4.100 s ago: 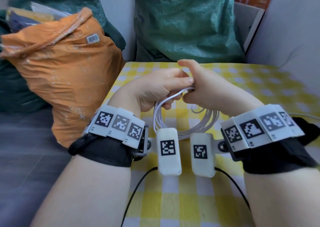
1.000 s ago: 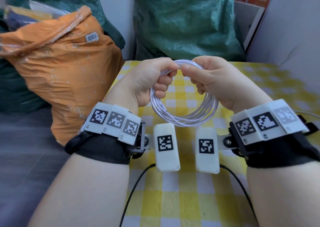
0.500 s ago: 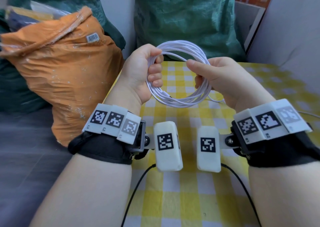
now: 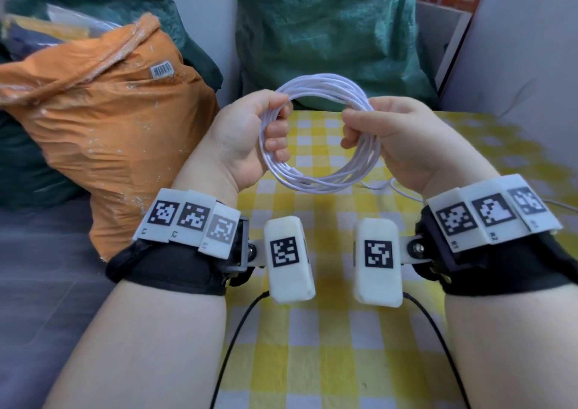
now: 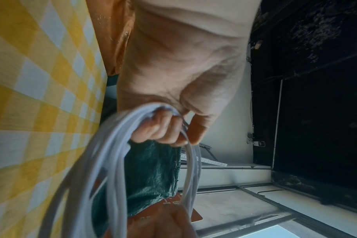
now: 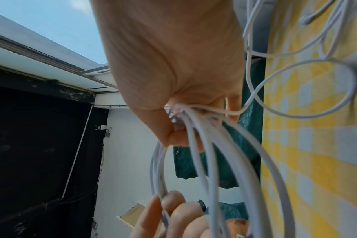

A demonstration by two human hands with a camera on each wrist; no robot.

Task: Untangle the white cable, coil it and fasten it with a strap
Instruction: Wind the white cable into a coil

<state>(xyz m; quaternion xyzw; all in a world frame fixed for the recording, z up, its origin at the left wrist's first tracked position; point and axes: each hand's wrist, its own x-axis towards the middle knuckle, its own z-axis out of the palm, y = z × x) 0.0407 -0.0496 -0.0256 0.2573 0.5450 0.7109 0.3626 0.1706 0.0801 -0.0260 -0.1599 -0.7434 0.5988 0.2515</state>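
The white cable (image 4: 322, 86) is wound into a round coil of several turns, held upright above the yellow checked table (image 4: 312, 346). My left hand (image 4: 250, 136) grips the coil's left side, fingers curled round the strands (image 5: 112, 145). My right hand (image 4: 384, 133) grips the right side, thumb and fingers closed on the bundle (image 6: 194, 122). A loose tail of the cable (image 6: 308, 90) runs from the right hand and lies in loops on the table (image 4: 394, 186). No strap shows in any view.
An orange sack (image 4: 103, 133) stands left of the table, a green sack (image 4: 328, 27) behind it, and a grey cushion (image 4: 525, 58) at the right. Black wires (image 4: 237, 346) run from the wrist cameras over the table's near part.
Both hands have lifted the coil from low over the table and turned it upright. In the last half second the right hand closed on the coil's right side.
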